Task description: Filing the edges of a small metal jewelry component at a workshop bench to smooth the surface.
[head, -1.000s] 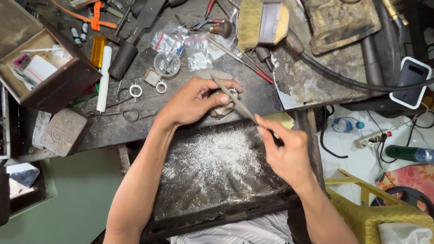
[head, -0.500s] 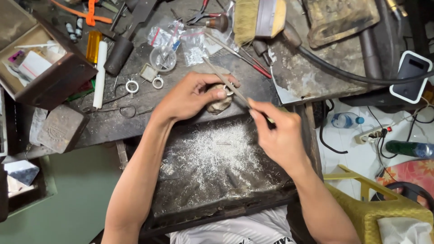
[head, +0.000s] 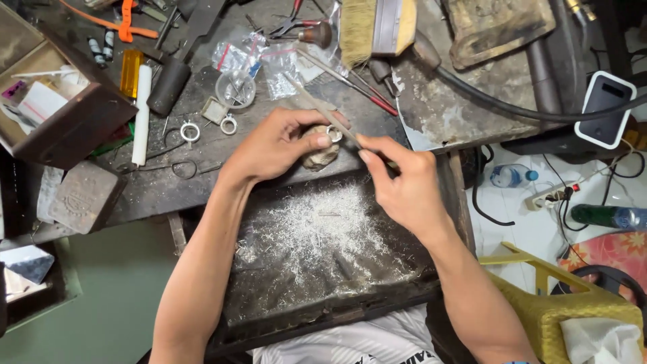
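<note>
My left hand (head: 280,143) pinches a small silver ring (head: 333,134) against a worn wooden bench peg (head: 319,156) at the workbench edge. My right hand (head: 402,185) grips a long thin metal file (head: 317,104) whose shaft runs up and left across the ring. Below both hands a dark tray (head: 269,307) is covered with pale metal filings (head: 323,232).
Two silver rings (head: 190,131) lie left of my hands, beside a white rod (head: 141,114), small plastic bags (head: 280,71) and a clear cup (head: 235,88). A brush (head: 371,27), pliers (head: 293,25), a wooden box (head: 64,128) and a black hose (head: 512,108) crowd the bench. A yellow stool (head: 566,310) stands at right.
My right hand has pushed the file forward and to the left across the ring. My left hand has held the ring on the peg throughout.
</note>
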